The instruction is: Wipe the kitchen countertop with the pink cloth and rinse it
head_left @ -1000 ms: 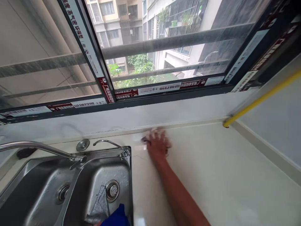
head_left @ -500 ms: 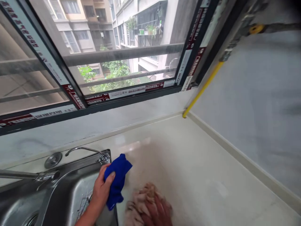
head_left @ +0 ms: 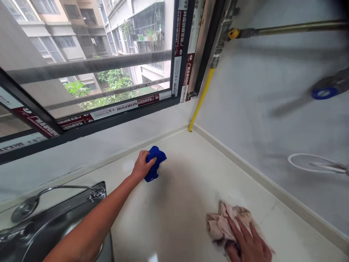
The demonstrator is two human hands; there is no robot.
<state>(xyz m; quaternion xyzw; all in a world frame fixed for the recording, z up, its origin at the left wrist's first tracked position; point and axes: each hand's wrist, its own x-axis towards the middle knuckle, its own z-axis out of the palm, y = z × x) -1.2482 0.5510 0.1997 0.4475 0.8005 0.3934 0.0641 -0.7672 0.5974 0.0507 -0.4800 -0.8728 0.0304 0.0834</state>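
Gripped a bright royal-blue, bunched fabric cloth point(head_left: 156, 168) in the left hand point(head_left: 141, 165), with fingers closed around one side and thumb laid across the front. Held it at the glossy cream countertop point(head_left: 174, 225), near the wall under the dark-framed window point(head_left: 117, 119); could not tell whether touching the surface or just above it. Had the left forearm across the stainless-steel sink point(head_left: 62, 209), in front of a slim chrome faucet with a curved spout point(head_left: 64, 187). Laid the right hand point(head_left: 252, 245) palm down, fingers partly spread, over a crumpled pinkish-beige cloth point(head_left: 221, 223) with a dark purplish patch; could not tell how firmly grasped. Had this second cloth on the countertop at lower right, well apart from the blue one. Saw a slanting yellow pipe point(head_left: 203, 96) at the countertop's far corner and, farther right, a valve with a round blue handle point(head_left: 324, 93).
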